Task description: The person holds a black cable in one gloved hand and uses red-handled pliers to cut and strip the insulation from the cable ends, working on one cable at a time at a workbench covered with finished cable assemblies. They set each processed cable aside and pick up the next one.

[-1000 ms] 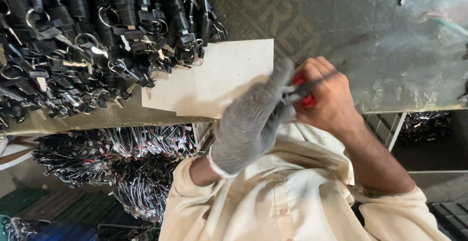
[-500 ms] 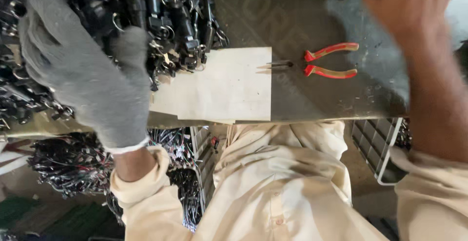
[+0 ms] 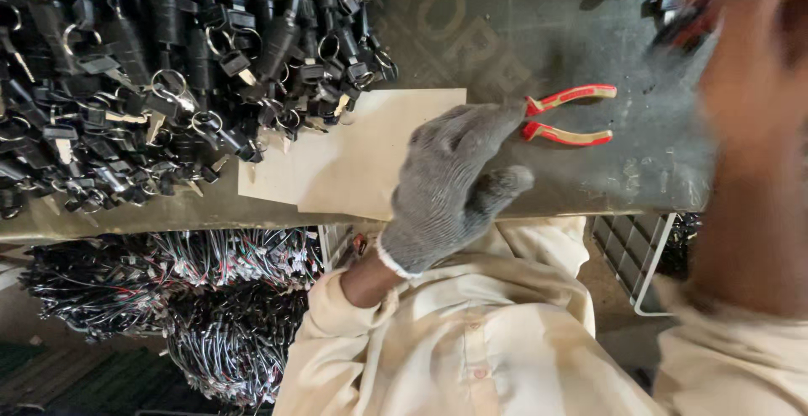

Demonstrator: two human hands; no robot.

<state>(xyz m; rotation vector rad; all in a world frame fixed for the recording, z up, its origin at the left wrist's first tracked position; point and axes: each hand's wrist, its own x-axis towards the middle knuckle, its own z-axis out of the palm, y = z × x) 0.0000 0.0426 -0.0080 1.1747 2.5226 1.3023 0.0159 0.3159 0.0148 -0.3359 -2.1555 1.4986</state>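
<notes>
Red-and-yellow-handled pliers (image 3: pixel 566 115) lie on grey metal table (image 3: pixel 505 29) near its front edge, long axis left-right, handles pointing right; grey-gloved left hand (image 3: pixel 454 182) spread, fingertip at pliers' head; bare right hand (image 3: pixel 749 54) blurred, grip unclear.

A sheet of cardboard (image 3: pixel 353 159) lies on the workbench (image 3: pixel 505 37), near its front edge. Left of it and behind it sits a heap of key switches (image 3: pixel 160 71). The pliers (image 3: pixel 572 114) lie just right of the sheet. Wire bundles (image 3: pixel 168 298) hang below the bench, at left.
</notes>
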